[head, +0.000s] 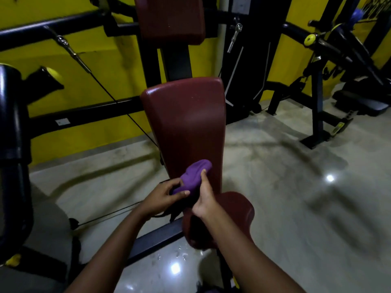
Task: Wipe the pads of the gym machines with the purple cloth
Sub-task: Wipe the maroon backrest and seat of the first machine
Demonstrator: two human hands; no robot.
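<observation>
While holding crumpled purple cloth before lower end of long maroon vinyl back pad, grips it two-handed: pinched at near end by left hand, thumb and fingers curled; clasped along right edge by right hand, thumb upright. Contact with pad unclear. Just below grip, rounded maroon vinyl seat pad.

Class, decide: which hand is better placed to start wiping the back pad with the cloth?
Probably the right hand: it grips the cloth directly in front of the back pad. The left hand pinches the cloth's lower end, off the pad's left edge.
</observation>
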